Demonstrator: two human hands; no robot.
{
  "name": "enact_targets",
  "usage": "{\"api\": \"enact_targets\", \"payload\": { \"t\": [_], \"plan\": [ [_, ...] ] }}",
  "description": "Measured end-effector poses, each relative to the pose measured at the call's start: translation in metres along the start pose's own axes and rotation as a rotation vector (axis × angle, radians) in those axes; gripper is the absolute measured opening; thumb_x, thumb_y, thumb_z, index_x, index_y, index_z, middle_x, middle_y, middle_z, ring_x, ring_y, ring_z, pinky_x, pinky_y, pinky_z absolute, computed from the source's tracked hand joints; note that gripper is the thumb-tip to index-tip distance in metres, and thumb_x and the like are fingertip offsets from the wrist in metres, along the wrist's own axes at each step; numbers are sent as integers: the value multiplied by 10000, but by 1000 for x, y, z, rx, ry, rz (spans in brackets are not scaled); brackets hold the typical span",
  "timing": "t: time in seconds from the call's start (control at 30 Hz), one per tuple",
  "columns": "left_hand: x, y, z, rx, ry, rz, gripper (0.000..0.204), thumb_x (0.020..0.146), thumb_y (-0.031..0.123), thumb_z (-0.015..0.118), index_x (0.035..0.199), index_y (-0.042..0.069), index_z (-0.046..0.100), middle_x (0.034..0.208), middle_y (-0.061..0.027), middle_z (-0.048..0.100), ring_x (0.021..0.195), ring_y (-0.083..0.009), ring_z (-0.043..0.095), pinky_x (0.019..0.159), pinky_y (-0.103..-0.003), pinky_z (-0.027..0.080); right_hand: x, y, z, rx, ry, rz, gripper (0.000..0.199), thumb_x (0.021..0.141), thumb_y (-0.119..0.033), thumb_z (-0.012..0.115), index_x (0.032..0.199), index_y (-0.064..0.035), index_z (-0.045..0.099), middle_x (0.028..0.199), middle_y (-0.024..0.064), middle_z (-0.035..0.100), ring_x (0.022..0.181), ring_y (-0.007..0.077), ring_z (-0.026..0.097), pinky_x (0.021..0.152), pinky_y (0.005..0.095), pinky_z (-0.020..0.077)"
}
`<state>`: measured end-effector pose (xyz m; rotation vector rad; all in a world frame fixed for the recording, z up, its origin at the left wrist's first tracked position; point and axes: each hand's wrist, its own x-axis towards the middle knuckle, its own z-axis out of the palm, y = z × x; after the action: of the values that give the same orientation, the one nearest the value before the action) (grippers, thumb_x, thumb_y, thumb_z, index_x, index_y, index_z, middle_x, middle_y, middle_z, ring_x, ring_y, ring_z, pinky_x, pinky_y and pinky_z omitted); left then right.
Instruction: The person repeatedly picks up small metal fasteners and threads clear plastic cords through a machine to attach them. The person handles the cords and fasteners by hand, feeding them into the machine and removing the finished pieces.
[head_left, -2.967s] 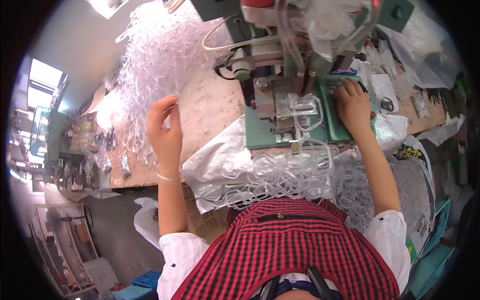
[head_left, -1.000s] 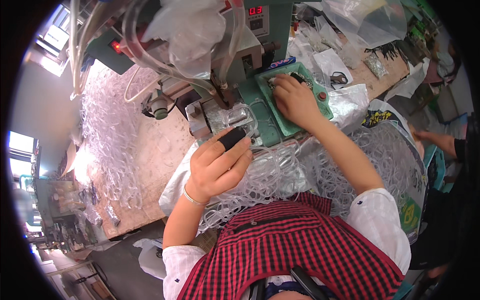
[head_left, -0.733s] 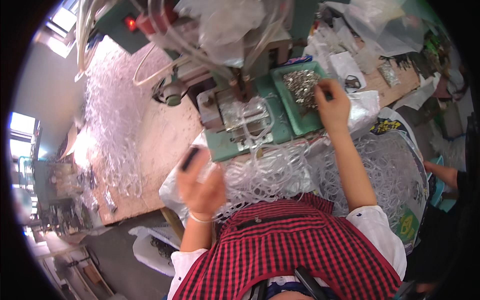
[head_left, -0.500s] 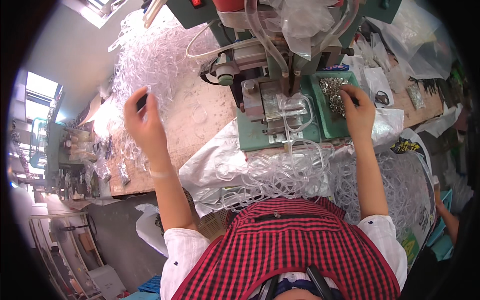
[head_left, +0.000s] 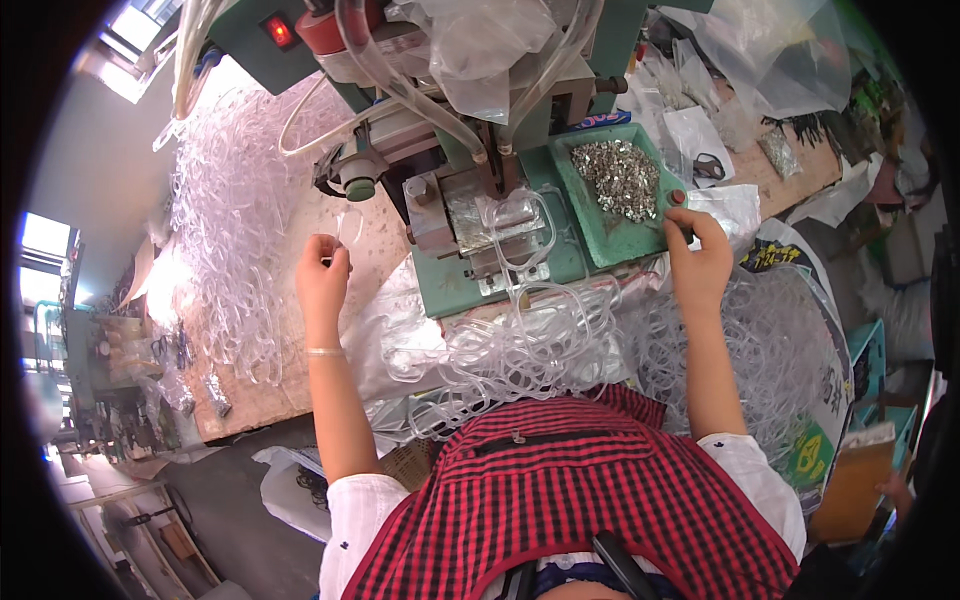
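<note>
Left hand [head_left: 322, 275] pinched a clear plastic loop [head_left: 350, 228] up off the bench — kept apart from the pile. Right hand [head_left: 697, 262] rested at the green tray [head_left: 600, 235] of metal clips [head_left: 622, 178], fingertips closed — couldn't tell on what.

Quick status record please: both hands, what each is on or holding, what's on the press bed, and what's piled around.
left hand: raised over the wooden bench, pinching a clear plastic loop
right hand: at the front edge of the green tray, fingers curled
tray contents: small metal pieces
press bed: one clear loop lying on it
surroundings: clear loops heaped at left and in front of the machine
</note>
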<state>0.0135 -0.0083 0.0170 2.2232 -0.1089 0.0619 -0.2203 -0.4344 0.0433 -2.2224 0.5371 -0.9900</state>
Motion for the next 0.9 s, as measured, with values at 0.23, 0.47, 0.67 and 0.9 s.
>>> {"api": "enact_targets", "payload": {
  "t": [0.23, 0.47, 0.67, 0.9],
  "plan": [
    [-16, 53, 14, -525, 140, 188, 57, 971, 51, 620, 959, 14, 578, 847, -23, 615, 736, -98, 638, 627, -242, 536, 51, -116, 34, 540, -468, -39, 166, 834, -6, 723, 998, 16, 705, 928, 47, 718, 882, 120, 666, 833, 267, 514],
    [-58, 45, 42, -737, 228, 149, 38, 1014, 41, 586, 1022, 11, 565, 961, -103, 677, 892, -177, 692, 824, -323, 599, 30, -129, 67, 729, -422, 134, 468, 826, -18, 761, 1250, 33, 571, 965, 50, 705, 915, 105, 646, 839, 268, 502],
    [-75, 177, -11, -1033, 191, 778, 91, 1006, -18, 546, 1097, -16, 541, 1065, -167, 657, 965, -237, 685, 850, -411, 625, 42, -139, 71, 930, -475, 179, 506, 834, 50, 731, 1303, 40, 541, 976, 63, 706, 942, 137, 670, 873, 258, 518],
    [-60, 202, -13, -845, 109, 938, 122, 1014, -12, 506, 1120, 10, 561, 1036, -158, 646, 991, -276, 661, 798, -435, 587, 20, -167, 48, 815, -386, 99, 535, 864, 21, 688, 1370, 35, 514, 1148, 98, 704, 1113, 172, 652, 987, 322, 494]
  ]
}}
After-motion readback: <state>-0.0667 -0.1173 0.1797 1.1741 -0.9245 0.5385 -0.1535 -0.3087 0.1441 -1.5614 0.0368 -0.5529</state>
